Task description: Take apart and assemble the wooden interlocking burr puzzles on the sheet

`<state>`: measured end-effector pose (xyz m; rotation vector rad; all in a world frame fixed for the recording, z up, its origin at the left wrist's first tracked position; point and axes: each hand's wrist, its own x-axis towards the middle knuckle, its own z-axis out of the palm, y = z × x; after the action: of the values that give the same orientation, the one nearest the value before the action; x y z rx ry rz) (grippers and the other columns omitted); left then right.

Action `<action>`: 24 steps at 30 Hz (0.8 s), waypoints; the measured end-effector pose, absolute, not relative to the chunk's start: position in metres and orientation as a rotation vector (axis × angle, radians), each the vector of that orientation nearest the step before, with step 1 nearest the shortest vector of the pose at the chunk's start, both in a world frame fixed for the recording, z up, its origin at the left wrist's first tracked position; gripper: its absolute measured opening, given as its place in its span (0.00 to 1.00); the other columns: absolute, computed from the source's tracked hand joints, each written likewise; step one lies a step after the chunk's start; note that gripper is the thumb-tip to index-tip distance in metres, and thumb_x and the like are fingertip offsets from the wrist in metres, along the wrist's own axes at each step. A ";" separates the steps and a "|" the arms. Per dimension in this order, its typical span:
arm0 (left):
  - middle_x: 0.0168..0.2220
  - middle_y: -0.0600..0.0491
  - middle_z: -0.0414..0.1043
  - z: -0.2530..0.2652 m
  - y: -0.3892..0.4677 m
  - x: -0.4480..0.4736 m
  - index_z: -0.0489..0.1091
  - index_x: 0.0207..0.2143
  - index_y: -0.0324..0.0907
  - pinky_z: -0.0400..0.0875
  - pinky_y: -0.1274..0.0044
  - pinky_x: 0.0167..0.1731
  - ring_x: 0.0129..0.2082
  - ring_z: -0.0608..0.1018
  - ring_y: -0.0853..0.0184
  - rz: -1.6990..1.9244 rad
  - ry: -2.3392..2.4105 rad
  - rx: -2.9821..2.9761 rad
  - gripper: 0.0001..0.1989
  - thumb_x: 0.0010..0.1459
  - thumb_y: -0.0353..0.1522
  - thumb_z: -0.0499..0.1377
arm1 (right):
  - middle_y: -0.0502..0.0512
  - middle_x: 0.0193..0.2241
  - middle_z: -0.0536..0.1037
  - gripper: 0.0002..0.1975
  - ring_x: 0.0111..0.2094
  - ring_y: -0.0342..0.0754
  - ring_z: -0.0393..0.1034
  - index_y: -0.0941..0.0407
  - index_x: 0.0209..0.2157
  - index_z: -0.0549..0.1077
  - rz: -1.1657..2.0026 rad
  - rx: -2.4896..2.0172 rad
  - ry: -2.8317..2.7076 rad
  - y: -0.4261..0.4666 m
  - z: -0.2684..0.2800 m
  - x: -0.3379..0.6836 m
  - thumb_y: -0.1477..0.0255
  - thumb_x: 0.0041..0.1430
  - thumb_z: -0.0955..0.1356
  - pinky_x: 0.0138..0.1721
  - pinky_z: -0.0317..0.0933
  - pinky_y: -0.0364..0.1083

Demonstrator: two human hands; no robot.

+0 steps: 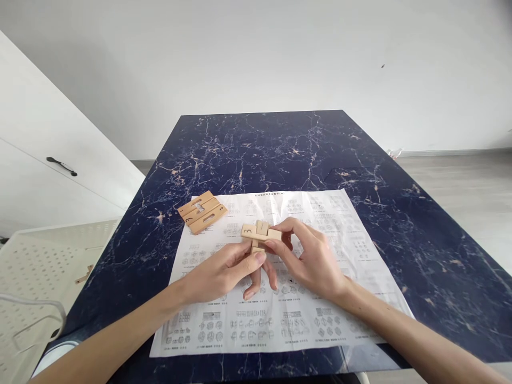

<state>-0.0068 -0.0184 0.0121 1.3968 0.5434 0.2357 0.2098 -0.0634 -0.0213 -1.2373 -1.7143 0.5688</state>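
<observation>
Between my two hands is a small wooden interlocking block puzzle [261,232], made of pale notched bars, one marked with a 3. My left hand [228,269] pinches its lower bar with thumb and fingers, while other fingers hang below. From the other side, my right hand [310,253] grips the end of a crosswise bar between thumb and forefinger. The puzzle is held above a printed instruction sheet [248,333]. Left of it lie flat wooden puzzle pieces [202,212] with slots and the numbers 1, 2 and 3, partly over the sheet's corner.
The sheet, covered in small diagrams, lies on a dark blue marbled table [256,149]. At left stand a white cabinet [40,138] and a cream perforated chair [44,261] with a small wooden piece [84,274] on it. A pale wall rises behind the table.
</observation>
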 end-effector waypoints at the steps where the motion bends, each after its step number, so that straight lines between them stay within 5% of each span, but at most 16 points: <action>1: 0.40 0.49 0.81 0.012 -0.018 -0.007 0.70 0.44 0.42 0.73 0.72 0.36 0.22 0.69 0.74 0.238 0.539 1.397 0.16 0.79 0.42 0.50 | 0.49 0.28 0.76 0.09 0.27 0.46 0.70 0.53 0.42 0.72 0.549 -1.227 -1.726 -0.063 -0.022 0.210 0.63 0.76 0.68 0.31 0.64 0.47; 12: 0.38 0.50 0.81 0.015 -0.019 -0.004 0.68 0.41 0.42 0.74 0.70 0.38 0.23 0.68 0.73 0.258 0.558 1.428 0.17 0.79 0.43 0.50 | 0.50 0.30 0.77 0.10 0.30 0.48 0.72 0.53 0.44 0.73 0.691 -1.265 -1.671 -0.061 -0.020 0.212 0.60 0.75 0.69 0.32 0.65 0.48; 19: 0.40 0.49 0.79 0.011 -0.021 -0.004 0.67 0.60 0.42 0.70 0.73 0.32 0.24 0.71 0.71 0.460 0.568 1.371 0.17 0.79 0.42 0.50 | 0.57 0.44 0.78 0.10 0.43 0.53 0.74 0.51 0.53 0.72 0.743 -1.137 -1.712 -0.053 -0.020 0.222 0.62 0.78 0.65 0.47 0.70 0.55; 24: 0.39 0.51 0.79 0.005 -0.017 -0.011 0.63 0.63 0.44 0.72 0.70 0.39 0.25 0.73 0.70 0.550 0.571 1.325 0.17 0.80 0.40 0.49 | 0.63 0.55 0.75 0.14 0.54 0.58 0.72 0.52 0.60 0.70 0.494 -1.220 -1.844 -0.050 -0.027 0.222 0.69 0.76 0.67 0.55 0.70 0.60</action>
<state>-0.0114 -0.0173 0.0049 1.3254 0.5711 0.5503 0.2223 -0.0496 -0.0272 -1.2196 -1.8444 0.4944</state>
